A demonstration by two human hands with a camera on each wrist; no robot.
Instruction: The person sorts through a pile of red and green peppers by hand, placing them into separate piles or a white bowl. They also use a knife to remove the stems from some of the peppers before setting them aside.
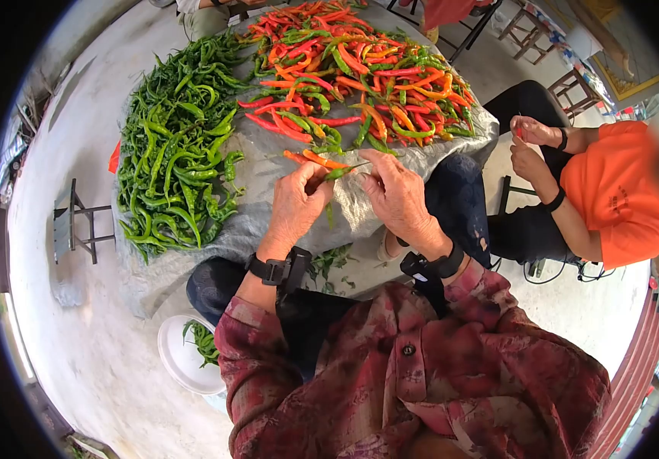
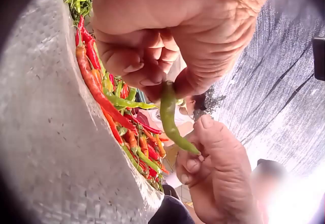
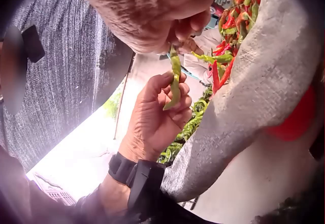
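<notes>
A small green chili pepper (image 1: 337, 174) spans the gap between both hands, over the near edge of the sheet-covered table. My left hand (image 1: 297, 206) pinches its body between thumb and fingers. At the stem end, the fingertips of my right hand (image 1: 400, 197) pinch the thin stem. The left wrist view shows this chili pepper (image 2: 170, 115) curving from the left thumb to the right fingertips. Orange chili peppers (image 1: 322, 159) overlap the left fingers in the head view. Beyond the hands lies a pile of red and orange chili peppers (image 1: 413, 88), with some green among them.
A heap of green chili peppers (image 1: 165, 161) covers the table's left side, on a grey woven sheet (image 1: 257, 206). On the floor stands a white basin (image 1: 172, 359) with some green peppers inside. A person in an orange shirt (image 1: 612, 199) sits at right, hands raised. Stools (image 1: 574, 96) stand behind.
</notes>
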